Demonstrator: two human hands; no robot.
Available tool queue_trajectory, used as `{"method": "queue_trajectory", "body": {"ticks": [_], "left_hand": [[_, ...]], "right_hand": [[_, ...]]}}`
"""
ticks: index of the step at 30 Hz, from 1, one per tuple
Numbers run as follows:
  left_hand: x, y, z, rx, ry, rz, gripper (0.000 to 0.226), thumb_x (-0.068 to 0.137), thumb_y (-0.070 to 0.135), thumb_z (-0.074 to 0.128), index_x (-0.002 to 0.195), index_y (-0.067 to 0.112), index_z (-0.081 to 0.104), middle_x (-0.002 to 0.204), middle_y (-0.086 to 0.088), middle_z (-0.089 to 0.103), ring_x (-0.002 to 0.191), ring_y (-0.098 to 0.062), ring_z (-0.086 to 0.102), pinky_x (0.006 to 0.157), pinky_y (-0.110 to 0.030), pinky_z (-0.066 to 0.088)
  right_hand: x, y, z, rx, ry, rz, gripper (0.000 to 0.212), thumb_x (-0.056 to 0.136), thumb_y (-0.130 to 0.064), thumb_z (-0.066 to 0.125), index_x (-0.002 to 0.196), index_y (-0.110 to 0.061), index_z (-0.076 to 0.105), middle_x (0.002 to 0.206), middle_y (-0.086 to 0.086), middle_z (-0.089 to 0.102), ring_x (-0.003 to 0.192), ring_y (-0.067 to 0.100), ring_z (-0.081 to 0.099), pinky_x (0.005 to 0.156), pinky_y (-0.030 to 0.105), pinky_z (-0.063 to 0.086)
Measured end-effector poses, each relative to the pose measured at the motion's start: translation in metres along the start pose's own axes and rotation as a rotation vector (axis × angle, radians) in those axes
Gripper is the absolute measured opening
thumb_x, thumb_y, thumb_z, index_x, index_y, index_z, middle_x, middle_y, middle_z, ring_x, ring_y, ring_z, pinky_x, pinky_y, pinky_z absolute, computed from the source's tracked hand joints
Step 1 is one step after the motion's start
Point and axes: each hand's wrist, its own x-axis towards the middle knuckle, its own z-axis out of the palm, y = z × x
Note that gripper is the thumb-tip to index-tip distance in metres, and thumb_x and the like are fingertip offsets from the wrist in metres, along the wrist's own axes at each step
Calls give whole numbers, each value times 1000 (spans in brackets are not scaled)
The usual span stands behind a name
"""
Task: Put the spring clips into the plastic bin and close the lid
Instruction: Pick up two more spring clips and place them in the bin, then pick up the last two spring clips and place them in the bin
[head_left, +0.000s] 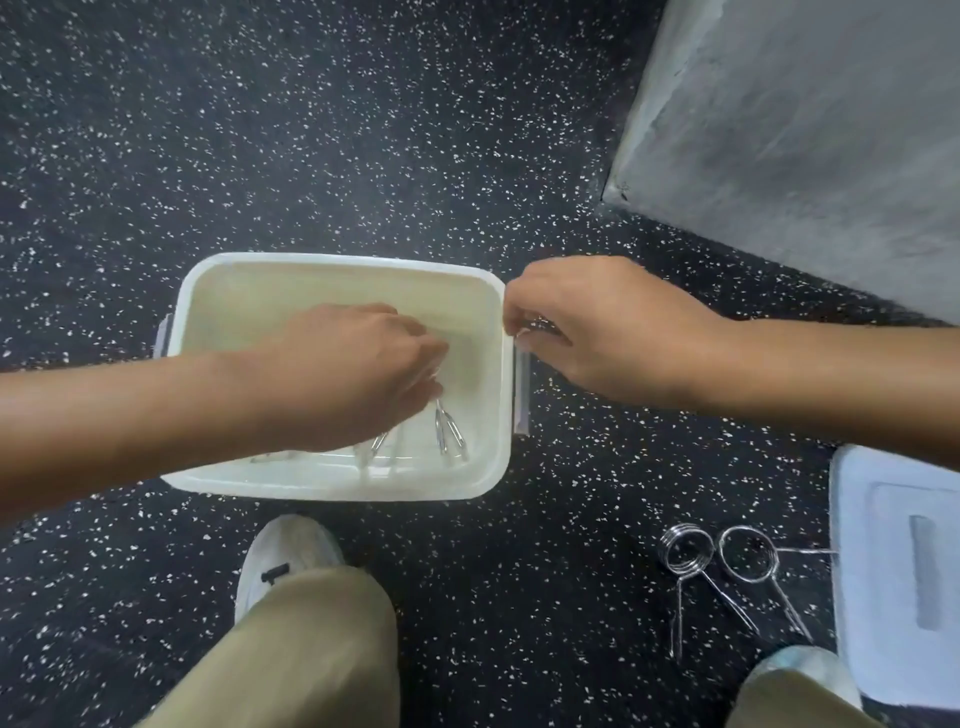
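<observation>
A translucent white plastic bin (218, 291) stands open on the speckled floor. My left hand (358, 374) reaches down inside it, fingers closed on a metal spring clip (448, 431) whose handles stick out below the fingertips. More clips (374, 452) lie blurred on the bin's bottom. My right hand (597, 327) pinches the bin's right rim near the side latch (521, 395). Two more spring clips (685, 551) (748, 556) lie on the floor at the lower right. The white lid (893, 571) lies flat beside them at the right edge.
A grey concrete block or wall base (805, 145) fills the upper right. My white shoe (285, 556) and tan trouser leg (291, 654) are just in front of the bin; my other knee (789, 696) is beside the lid.
</observation>
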Motion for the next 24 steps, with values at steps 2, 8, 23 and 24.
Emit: {"method": "queue_trajectory", "body": {"ticks": [2, 8, 23, 24], "left_hand": [[9, 19, -7, -2, -36, 26, 38, 99, 55, 31, 93, 25, 54, 90, 8, 63, 88, -19, 61, 67, -37, 55], [44, 73, -20, -30, -29, 150, 33, 101, 51, 33, 91, 23, 45, 88, 6, 59, 84, -20, 53, 64, -37, 48], [126, 201, 64, 6, -282, 385, 39, 104, 43, 44, 136, 22, 48, 131, -7, 56, 114, -26, 56, 86, -41, 55], [129, 206, 72, 26, -324, 394, 41, 104, 42, 44, 140, 22, 46, 133, -8, 55, 116, -27, 56, 87, -41, 55]], "right_hand": [[-32, 17, -7, -17, -3, 20, 2, 93, -24, 62, 95, -24, 63, 93, -10, 62, 86, 15, 58, 76, 37, 50], [-127, 55, 1, -35, -125, 196, 12, 88, -34, 61, 96, -27, 65, 93, -14, 65, 84, 11, 63, 74, 35, 55], [-259, 137, 98, -15, -284, 525, 26, 94, -28, 62, 119, -19, 61, 116, 0, 67, 101, 22, 64, 81, 38, 53], [-261, 140, 104, -15, -298, 533, 28, 94, -27, 62, 120, -18, 59, 117, 1, 67, 102, 23, 64, 80, 38, 53]]}}
